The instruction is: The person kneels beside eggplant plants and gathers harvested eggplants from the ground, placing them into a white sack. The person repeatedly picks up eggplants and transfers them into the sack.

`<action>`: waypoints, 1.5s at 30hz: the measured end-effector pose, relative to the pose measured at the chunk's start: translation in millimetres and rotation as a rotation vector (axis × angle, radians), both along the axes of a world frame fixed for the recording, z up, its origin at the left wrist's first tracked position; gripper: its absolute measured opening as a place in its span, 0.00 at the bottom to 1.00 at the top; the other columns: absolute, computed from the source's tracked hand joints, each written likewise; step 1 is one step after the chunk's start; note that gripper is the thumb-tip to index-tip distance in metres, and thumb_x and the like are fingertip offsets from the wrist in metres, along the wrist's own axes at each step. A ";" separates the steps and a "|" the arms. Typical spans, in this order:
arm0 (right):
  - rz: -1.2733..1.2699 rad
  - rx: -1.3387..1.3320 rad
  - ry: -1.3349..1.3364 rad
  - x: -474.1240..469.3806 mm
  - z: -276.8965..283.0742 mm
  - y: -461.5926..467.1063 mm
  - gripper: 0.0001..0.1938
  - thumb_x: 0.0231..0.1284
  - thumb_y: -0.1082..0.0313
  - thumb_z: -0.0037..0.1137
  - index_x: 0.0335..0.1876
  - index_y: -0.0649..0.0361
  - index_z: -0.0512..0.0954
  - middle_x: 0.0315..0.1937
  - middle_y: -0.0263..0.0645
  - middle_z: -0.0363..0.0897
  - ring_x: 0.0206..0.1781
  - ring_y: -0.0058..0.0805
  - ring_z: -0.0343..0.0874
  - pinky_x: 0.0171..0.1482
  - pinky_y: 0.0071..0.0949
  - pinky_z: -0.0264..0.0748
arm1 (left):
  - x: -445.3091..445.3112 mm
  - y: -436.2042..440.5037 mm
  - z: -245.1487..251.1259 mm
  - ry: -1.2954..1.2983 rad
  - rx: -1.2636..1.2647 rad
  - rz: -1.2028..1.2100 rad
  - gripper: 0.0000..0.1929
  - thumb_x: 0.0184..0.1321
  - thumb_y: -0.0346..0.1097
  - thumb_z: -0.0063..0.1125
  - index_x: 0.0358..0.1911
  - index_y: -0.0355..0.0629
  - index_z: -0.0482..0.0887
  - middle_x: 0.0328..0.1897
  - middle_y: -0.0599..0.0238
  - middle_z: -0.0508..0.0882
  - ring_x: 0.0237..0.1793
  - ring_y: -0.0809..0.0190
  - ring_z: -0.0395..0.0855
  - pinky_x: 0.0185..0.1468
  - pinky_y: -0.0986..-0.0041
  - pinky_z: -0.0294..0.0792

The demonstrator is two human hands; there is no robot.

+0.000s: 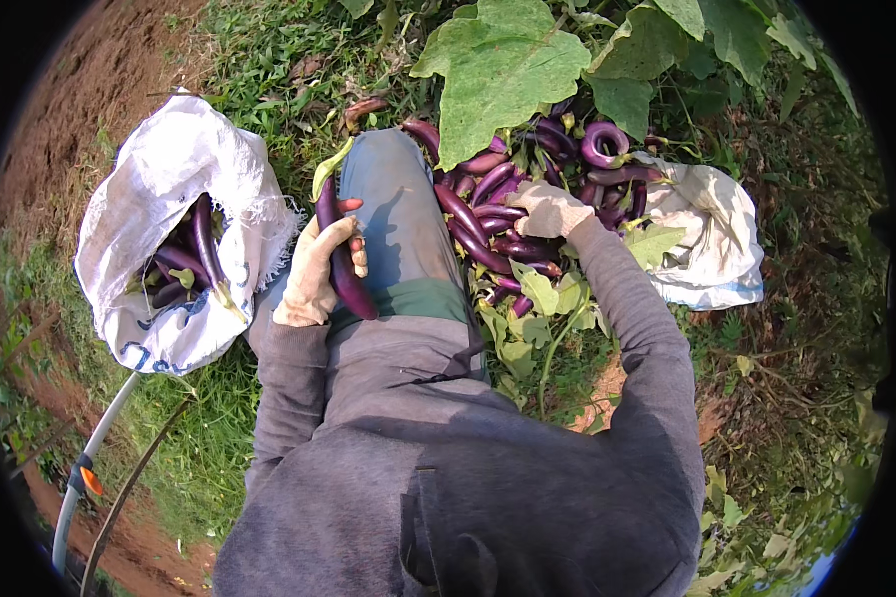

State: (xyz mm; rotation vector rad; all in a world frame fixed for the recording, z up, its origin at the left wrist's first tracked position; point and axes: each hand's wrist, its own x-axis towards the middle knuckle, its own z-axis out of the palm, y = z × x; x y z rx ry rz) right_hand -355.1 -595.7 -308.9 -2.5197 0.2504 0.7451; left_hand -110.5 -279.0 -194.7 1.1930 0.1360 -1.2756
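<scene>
My left hand [317, 261], in a pale glove with bare fingertips, is closed around a long purple eggplant [341, 261] with a green stem, held over my thigh. My right hand [549, 209], also gloved, rests on the heap of purple eggplants [493, 216] right of my knee. Its fingers are partly hidden, so whether it grips one cannot be told. On the left stands a white woven sack [194, 157], its mouth open, with several eggplants [201, 246] inside.
A second white sack [705, 224] lies right of the heap. Large eggplant leaves [500, 67] overhang the heap. A grey pipe [101, 433] with an orange part and a thin stick [138, 477] are at the lower left. Weeds and reddish soil surround me.
</scene>
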 end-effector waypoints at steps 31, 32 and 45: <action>-0.771 0.264 -0.194 54.8 -58.5 33.6 0.31 0.59 0.67 0.66 0.71 0.54 0.74 0.59 0.45 0.84 0.60 0.39 0.84 0.63 0.33 0.78 | -28.4 -10.5 -15.9 0.250 -0.069 0.053 0.18 0.70 0.28 0.59 0.61 0.36 0.73 0.37 0.58 0.79 0.33 0.60 0.81 0.35 0.69 0.79; -0.599 0.170 -0.109 67.4 -63.4 38.4 0.31 0.60 0.65 0.67 0.71 0.53 0.74 0.61 0.46 0.83 0.62 0.42 0.83 0.65 0.35 0.77 | -26.8 -8.3 -16.5 0.259 -0.077 0.069 0.19 0.70 0.28 0.59 0.62 0.36 0.73 0.38 0.58 0.79 0.34 0.60 0.82 0.35 0.69 0.80; -1.201 1.302 -0.479 13.9 -29.1 -3.1 0.22 0.75 0.65 0.59 0.71 0.58 0.71 0.60 0.40 0.82 0.62 0.38 0.83 0.63 0.37 0.81 | -20.1 -5.7 -28.9 0.455 -0.189 0.184 0.23 0.71 0.27 0.57 0.67 0.33 0.69 0.53 0.46 0.80 0.48 0.48 0.89 0.49 0.67 0.90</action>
